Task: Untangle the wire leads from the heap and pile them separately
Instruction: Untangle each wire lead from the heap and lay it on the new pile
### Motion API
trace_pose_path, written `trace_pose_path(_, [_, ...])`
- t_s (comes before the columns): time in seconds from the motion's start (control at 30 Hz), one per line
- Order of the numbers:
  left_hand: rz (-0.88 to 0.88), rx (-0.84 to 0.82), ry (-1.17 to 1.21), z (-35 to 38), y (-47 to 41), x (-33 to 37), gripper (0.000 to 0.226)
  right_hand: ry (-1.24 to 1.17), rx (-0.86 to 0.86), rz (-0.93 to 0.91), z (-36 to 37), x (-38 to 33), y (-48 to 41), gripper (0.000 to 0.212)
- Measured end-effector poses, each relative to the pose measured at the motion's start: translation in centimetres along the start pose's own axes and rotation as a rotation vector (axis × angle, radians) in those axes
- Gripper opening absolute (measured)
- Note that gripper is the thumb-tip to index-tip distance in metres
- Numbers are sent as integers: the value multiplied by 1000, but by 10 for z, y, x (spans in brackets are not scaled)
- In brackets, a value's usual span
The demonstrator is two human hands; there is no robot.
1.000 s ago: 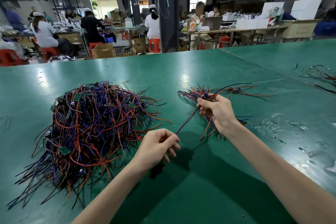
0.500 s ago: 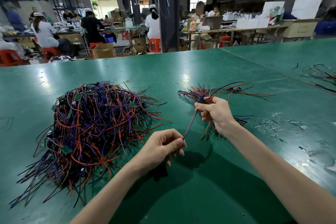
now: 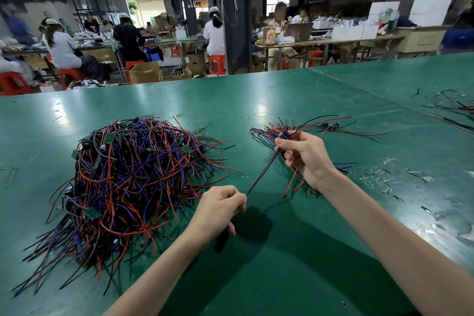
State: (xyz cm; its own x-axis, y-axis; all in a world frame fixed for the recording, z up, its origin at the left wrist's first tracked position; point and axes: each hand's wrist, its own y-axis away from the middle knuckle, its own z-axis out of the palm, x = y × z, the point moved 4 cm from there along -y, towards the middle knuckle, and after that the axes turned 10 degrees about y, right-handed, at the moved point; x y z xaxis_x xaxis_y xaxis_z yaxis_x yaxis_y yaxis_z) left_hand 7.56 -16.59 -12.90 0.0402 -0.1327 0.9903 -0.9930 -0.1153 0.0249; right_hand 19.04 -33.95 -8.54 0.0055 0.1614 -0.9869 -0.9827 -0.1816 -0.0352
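A broad green counter [image 3: 282, 100] was seen spanning the near view. On its left part a large tangled heap [image 3: 133, 179] of red, blue and black wire leads was piled, with loose ends fanned out toward the near edge. To the right of it, well apart, a much smaller pile [image 3: 272, 131] of the same leads was spread flat. The two hands were held apart above the counter between the heap and the pile. The right hand [image 3: 305, 159] was raised just over the smaller pile, its fingers pinched on the upper end of a single wire lead [image 3: 262, 173]. The left hand [image 3: 218, 209] was curled, and the lower end of that lead was gripped between its thumb and forefinger, so that the lead was drawn in a straight slanting line between the hands. Small green circuit boards [image 3: 109, 138] were scattered through the heap. Clear scraps [image 3: 374, 178] were strewn on the counter right of the smaller pile.
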Motion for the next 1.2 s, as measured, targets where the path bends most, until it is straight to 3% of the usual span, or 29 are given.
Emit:
trace_pose_path(0.2, [-10, 86, -39, -2, -1, -3, 35, -33, -111, -45, 7, -8, 8, 21])
trace_pose_path(0.33, [71, -89, 26, 9, 3, 3, 35, -19, -15, 0, -3, -7, 0, 11])
trace_pose_path(0.47, [78, -305, 40, 25, 12, 4, 27, 49, -46, 66, -8, 2, -5, 8])
trace_pose_path(0.6, [61, -311, 133, 24, 15, 5, 27, 8, -99, 57, -11, -2, -10, 10])
trace_pose_path(0.87, [22, -260, 152, 24, 10, 3, 36, 369, -54, 39, -42, -48, -43, 13])
trace_pose_path(1.07, [10, -263, 166, 25, 5, 0, 37, 956, -11, 48, -44, -37, -74, 11])
trace_pose_path(1.2, [15, -274, 169, 26, 5, 0, 38, 1028, 129, 52, -53, -19, -83, 10])
